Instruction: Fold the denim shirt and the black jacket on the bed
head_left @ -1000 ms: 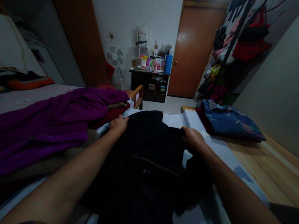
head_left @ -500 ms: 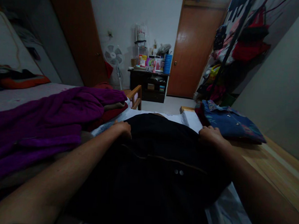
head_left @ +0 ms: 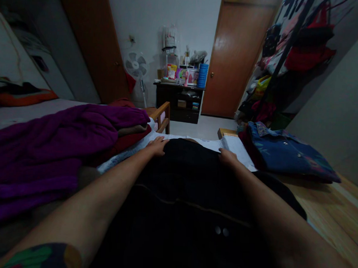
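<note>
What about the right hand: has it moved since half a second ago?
Yes, the right hand has shifted left, away from the folded denim garment on its right.

No text, label, brand, number or sign can be read.

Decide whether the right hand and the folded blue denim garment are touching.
Apart. The head view shows white cloth lying between the right hand and the denim garment.
</note>
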The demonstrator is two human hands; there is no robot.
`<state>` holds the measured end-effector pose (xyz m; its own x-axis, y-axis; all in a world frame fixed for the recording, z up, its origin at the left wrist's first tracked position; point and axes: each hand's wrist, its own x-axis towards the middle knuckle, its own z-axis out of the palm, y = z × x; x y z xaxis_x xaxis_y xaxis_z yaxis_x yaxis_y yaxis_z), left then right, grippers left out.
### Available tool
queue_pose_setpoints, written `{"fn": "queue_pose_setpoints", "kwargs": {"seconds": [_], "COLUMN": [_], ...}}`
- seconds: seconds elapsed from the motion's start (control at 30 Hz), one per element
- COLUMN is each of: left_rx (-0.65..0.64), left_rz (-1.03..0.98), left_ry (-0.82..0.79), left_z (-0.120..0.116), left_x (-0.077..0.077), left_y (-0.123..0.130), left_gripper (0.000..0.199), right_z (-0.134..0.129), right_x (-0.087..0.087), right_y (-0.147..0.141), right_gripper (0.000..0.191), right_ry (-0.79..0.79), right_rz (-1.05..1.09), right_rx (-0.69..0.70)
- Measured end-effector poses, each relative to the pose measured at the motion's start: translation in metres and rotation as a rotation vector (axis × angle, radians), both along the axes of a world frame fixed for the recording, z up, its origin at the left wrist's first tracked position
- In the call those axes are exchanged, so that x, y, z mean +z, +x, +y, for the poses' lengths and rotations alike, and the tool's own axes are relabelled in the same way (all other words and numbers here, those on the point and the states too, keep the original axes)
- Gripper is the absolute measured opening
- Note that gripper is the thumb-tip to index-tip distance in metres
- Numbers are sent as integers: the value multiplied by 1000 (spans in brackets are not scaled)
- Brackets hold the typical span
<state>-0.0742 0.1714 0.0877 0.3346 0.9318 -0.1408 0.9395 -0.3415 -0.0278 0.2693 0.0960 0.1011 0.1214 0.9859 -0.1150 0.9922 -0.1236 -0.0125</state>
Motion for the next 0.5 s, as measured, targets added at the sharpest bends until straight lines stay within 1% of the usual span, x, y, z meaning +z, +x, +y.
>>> {"fn": "queue_pose_setpoints", "kwargs": {"seconds": [0.07, 0.13, 0.2, 0.23, 0.27, 0.33, 0.4, 0.5], "left_rx": [-113, -188, -187, -175, -163, -131, -83, 23], "left_rz": [-4, 10, 25, 26, 26, 19, -6, -71], "left_ry": [-51, -147, -206, -209, -205, -186, -130, 29], "left_z": [-1, -1, 1, 4, 7, 17, 26, 39], "left_x": [-8, -16, -21, -23, -23, -22, -19, -16], "left_y": [7, 13, 18, 20, 21, 22, 22, 21], "left_gripper": [81, 74, 64, 59, 52, 38, 31, 39], "right_z": [-7, -19, -32, -37, -40, -39, -28, -2], "right_x": [-12, -25, -39, -45, -49, -52, -48, -38], "right_y": [-10, -23, -35, -39, -43, -46, -42, -27], "right_gripper": [43, 40, 37, 38, 39, 39, 35, 34], "right_ry": [24, 62, 51, 37, 24, -14, -54, -61], "right_rz": [-29, -122, -196, -208, -195, -123, -43, 1], "right_rx": [66, 185, 332, 372, 383, 342, 273, 165]}}
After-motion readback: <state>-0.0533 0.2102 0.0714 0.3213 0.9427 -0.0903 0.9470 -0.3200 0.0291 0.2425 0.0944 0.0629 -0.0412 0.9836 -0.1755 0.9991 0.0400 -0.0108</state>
